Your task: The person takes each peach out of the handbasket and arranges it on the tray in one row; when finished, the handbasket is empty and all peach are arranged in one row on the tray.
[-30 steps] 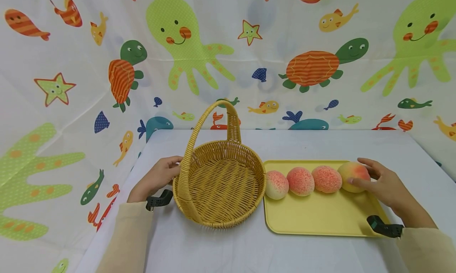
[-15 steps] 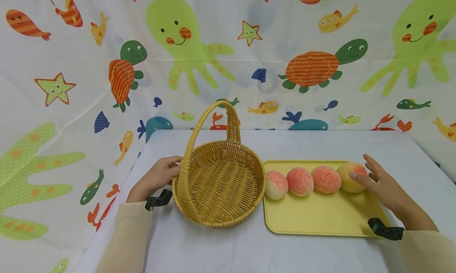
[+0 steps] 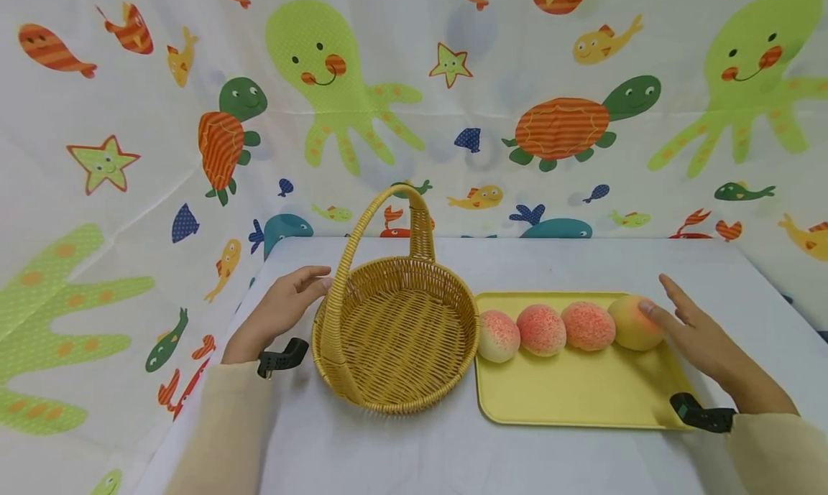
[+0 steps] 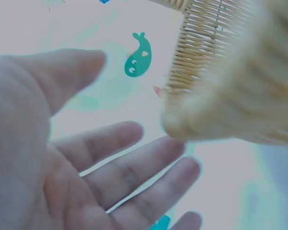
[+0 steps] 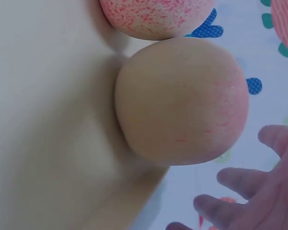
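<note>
A round woven wicker basket (image 3: 414, 407) with a tall arched handle stands on the white table; its inside holds nothing. At its left side is my left hand (image 3: 279, 310), fingers extended and spread; in the left wrist view the fingertips lie close to the basket (image 4: 201, 57), and contact is unclear. To the right, a yellow tray (image 3: 576, 394) carries several peaches in a row along its back half. My right hand (image 3: 708, 345) is beside the rightmost peach (image 3: 630, 326), fingers spread. In the right wrist view the visible fingers are apart from that peach (image 5: 182, 100); the thumb is out of sight there.
The tray's left edge nearly meets the basket's right side, with the leftmost peach (image 3: 499, 337) close to it. Behind the table hangs a white cloth (image 3: 401, 35) printed with sea animals, which also covers the left side. Bare white table (image 3: 414, 455) lies in front.
My right hand has loosened from the rightmost peach, its fingers straightening and spreading away. My left hand has shifted slightly up and left, off the basket's side. The basket and peaches stay put.
</note>
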`<state>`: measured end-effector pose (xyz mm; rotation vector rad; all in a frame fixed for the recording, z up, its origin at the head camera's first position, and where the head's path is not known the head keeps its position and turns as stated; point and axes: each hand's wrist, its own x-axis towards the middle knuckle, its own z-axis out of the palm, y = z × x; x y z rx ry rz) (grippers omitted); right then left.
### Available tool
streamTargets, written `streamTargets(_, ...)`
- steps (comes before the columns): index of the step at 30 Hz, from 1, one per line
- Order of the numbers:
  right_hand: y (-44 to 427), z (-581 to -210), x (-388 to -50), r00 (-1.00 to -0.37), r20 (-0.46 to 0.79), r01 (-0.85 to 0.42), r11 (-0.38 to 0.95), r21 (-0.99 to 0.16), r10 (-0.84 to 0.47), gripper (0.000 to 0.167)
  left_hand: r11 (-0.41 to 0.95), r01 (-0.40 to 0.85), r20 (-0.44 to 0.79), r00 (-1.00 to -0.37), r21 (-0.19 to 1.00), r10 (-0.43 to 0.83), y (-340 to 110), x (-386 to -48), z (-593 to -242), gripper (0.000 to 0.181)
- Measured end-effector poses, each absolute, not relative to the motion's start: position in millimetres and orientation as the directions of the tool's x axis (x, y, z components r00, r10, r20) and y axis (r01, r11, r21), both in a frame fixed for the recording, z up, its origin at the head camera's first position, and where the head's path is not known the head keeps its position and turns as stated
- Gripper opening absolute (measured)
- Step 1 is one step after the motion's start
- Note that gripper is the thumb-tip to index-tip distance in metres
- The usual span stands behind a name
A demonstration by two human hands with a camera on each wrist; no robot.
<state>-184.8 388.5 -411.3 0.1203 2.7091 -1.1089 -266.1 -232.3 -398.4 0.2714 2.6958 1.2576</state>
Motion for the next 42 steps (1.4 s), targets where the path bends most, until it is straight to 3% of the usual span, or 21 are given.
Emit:
streamTargets(9, 388, -401, -195, -0.994, -0.112, 0.056, 0.784, -0.619, -0.017, 0.090, 0.736, 0.240, 0.061, -0.963, 0.633, 0.262, -226, -271, -370, 0.074)
streamTargets(19, 396, -404, -202, -0.992, -0.118, 0.097, 0.858, -0.505, 0.043, 0.098, 0.870, 0.326, 0.098, -0.945, 0.369, 0.313, -221, -284, -367, 0.085)
streamTargets(31, 400, -407, -211, -0.990, -0.124, 0.116, 0.885, -0.451, 0.067, 0.099, 0.895, 0.300, 0.031, -0.951, 0.329, 0.307, -217, -292, -376, 0.079)
streamTargets(37, 409, -392, -223, -0.990, -0.120, 0.118, 0.897, -0.426, 0.074, 0.098, 0.895, 0.325, 0.098, -0.946, 0.305, 0.310, -222, -312, -361, 0.086)
streamTargets(42, 416, -370, -238, -0.993, -0.093, 0.108, 0.906, -0.409, 0.077, 0.098, 0.908, 0.316, 0.083, -0.949, 0.274, 0.305, -215, -328, -341, 0.089)
